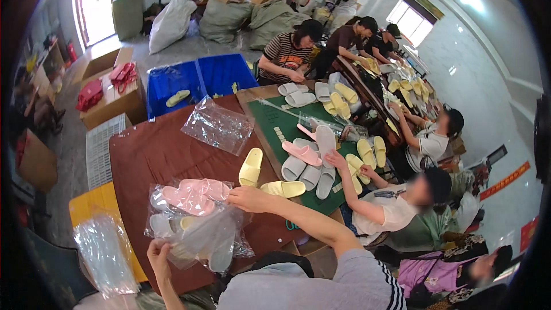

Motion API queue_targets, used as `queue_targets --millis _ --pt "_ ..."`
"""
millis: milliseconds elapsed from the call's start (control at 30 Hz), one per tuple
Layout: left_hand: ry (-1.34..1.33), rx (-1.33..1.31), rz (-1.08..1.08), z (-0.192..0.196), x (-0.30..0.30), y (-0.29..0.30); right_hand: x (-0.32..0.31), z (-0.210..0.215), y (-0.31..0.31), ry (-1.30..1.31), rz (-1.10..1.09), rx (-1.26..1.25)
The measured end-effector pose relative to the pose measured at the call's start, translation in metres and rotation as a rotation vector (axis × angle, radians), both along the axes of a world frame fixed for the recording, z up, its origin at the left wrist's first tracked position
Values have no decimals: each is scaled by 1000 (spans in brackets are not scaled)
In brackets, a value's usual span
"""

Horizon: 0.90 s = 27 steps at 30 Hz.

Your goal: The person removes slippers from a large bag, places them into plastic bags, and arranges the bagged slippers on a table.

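On the brown table, clear plastic bags with pink slippers (192, 196), grey slippers (220, 257) and a bit of yellow showing lie in front of me. My left hand (157, 252) pinches the near-left edge of a clear plastic bag (198, 241). At the far-right side of the same pile, my right hand (250, 198) has its fingers closed on the plastic; the fingertips are partly hidden. Just beyond that hand stands a yellow slipper (251, 166), leaning upright. Another yellow slipper (283, 189) lies beside it to the right.
An empty clear bag (218, 125) lies farther up the brown table (149, 155). A stack of clear bags (103, 252) rests at left. Loose slippers cover the green mat (270, 117), where a co-worker's hand (337, 159) reaches in. A blue bin (172, 83) stands behind.
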<state>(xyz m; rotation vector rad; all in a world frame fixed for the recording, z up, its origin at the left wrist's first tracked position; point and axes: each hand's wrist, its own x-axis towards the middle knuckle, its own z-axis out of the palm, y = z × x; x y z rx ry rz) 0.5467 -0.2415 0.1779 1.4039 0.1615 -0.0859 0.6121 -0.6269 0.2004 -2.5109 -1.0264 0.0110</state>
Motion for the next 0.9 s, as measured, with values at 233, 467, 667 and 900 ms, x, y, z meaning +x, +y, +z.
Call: queue_targets --millis 233,467,667,900 --pt "-174 -109 -180 71 5 -14 -65 85 -8 -2 -166 12" --pt "-34 120 -653 10 13 25 -85 134 -22 64 -226 -32" --pt "-17 -21 -464 56 2 -11 -68 171 -48 -6 -319 5" --pt "194 -177 -161 37 -24 -16 -76 45 -110 464 -623 601"
